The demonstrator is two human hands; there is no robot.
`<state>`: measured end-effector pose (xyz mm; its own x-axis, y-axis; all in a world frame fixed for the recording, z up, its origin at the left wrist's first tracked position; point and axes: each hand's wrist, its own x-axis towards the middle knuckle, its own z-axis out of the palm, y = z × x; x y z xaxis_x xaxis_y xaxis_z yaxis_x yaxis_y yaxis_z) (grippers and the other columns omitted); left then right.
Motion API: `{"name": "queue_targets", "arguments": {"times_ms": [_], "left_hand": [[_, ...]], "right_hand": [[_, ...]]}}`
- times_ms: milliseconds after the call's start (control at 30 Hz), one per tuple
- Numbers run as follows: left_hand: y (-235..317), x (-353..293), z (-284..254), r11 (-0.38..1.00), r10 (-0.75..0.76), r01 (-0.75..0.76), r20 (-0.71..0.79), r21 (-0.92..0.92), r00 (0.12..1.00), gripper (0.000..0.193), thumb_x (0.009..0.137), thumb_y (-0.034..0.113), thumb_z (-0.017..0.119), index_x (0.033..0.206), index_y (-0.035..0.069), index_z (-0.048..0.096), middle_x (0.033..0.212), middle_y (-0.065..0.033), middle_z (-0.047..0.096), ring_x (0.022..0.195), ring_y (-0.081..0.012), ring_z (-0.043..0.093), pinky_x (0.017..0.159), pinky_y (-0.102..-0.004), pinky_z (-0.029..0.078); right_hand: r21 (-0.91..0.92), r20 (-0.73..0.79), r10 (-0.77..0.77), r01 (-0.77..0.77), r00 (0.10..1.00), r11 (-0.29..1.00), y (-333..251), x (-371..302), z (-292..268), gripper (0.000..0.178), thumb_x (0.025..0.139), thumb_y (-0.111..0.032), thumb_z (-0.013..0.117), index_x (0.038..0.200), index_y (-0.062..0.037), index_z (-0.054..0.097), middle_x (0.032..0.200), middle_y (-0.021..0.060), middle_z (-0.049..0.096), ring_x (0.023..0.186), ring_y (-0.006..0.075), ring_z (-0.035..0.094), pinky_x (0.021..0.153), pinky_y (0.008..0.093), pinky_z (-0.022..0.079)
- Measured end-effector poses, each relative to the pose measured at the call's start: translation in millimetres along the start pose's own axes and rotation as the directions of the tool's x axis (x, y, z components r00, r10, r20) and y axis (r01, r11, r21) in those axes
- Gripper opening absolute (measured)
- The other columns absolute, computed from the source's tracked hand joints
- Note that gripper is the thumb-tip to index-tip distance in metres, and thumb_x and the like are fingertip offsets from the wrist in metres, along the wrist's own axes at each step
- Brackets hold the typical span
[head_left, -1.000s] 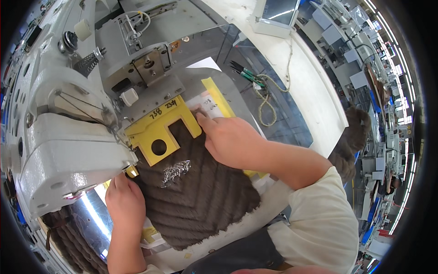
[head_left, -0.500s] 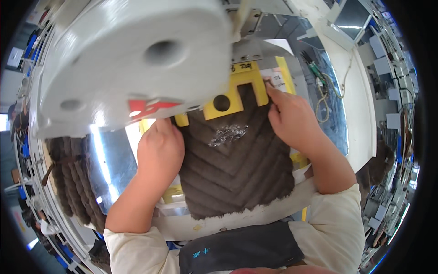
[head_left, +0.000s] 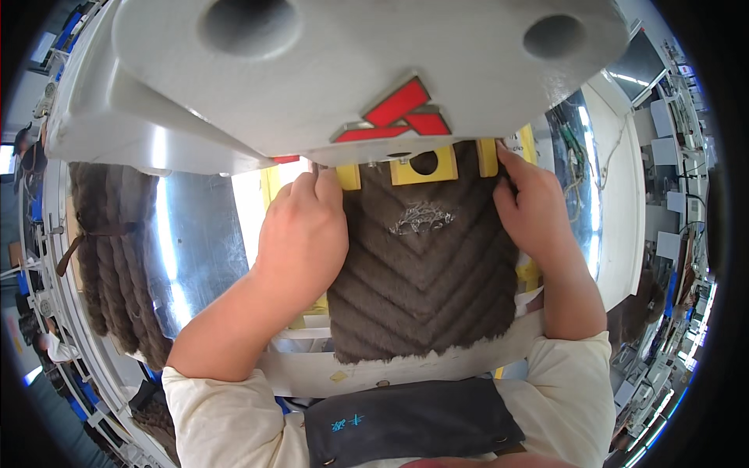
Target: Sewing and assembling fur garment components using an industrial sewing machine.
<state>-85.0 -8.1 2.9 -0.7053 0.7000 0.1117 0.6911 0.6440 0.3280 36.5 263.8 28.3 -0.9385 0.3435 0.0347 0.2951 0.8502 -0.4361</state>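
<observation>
A brown fur piece (head_left: 425, 281) with chevron-shaped ridges lies on the work surface in front of me. Shiny silvery-white strands (head_left: 424, 218) lie bunched on its upper middle. Along its far edge sits a yellow template (head_left: 446, 166) with cut-outs and a round hole, its far part hidden under a white machine head (head_left: 328, 93). My left hand (head_left: 306, 222) is closed at the template's left side, its fingertips partly hidden near the machine. My right hand (head_left: 534, 207) pinches at the template's right edge, thumb bent below the forefinger.
The machine head, with a red emblem, overhangs both hands closely. More brown fur strips (head_left: 117, 257) hang at the left, beside a shiny metal surface (head_left: 203, 249). A green-handled tool (head_left: 572, 140) and cord lie at the right. A pale rail (head_left: 374, 374) runs along the near edge.
The machine head has come rightward across the view and covers more of the template. Both hands stay at the template's sides, appearing slightly farther right with the fur.
</observation>
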Motion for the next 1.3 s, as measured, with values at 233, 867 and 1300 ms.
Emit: {"name": "queue_targets", "arguments": {"times_ms": [233, 867, 1300], "left_hand": [[0.4, 10.8, 8.7, 0.998, 0.064, -0.064, -0.069, 0.002, 0.996, 0.017, 0.084, -0.004, 0.054, 0.1, -0.005, 0.054, 0.091, -0.0243, 0.062, 0.084, -0.0433, 0.064, 0.076, -0.0507, 0.054], [1.1, 11.9, 1.1, 0.988, 0.136, -0.135, -0.011, 0.077, 0.991, 0.031, 0.082, -0.002, 0.054, 0.111, -0.014, 0.058, 0.092, -0.0253, 0.065, 0.091, -0.0413, 0.066, 0.082, -0.0483, 0.055], [-92.4, 9.6, -57.7, 0.931, -0.162, 0.273, -0.395, 0.242, 0.904, 0.021, 0.09, 0.021, 0.065, 0.099, 0.003, 0.07, 0.1, -0.0201, 0.068, 0.103, -0.0406, 0.067, 0.09, -0.0527, 0.053]], "right_hand": [[-0.04, -0.017, 0.014, -0.015, 1.0, 0.999, 9.2, 3.1, -1.4, 0.039, 0.086, -0.006, 0.06, 0.124, -0.0007, 0.066, 0.085, 0.0255, 0.069, 0.083, 0.0461, 0.067, 0.077, 0.0545, 0.053], [0.041, 0.074, 0.042, -0.046, 0.996, 0.998, 8.9, 3.3, -6.2, 0.042, 0.089, -0.011, 0.055, 0.129, -0.0004, 0.067, 0.098, 0.0313, 0.069, 0.095, 0.0469, 0.068, 0.085, 0.055, 0.052], [0.066, -0.031, 0.017, -0.015, 0.999, 0.998, 10.6, 2.0, 2.3, 0.042, 0.088, -0.011, 0.059, 0.128, 0.0006, 0.068, 0.098, 0.0303, 0.07, 0.098, 0.0466, 0.067, 0.089, 0.0521, 0.052]]}}
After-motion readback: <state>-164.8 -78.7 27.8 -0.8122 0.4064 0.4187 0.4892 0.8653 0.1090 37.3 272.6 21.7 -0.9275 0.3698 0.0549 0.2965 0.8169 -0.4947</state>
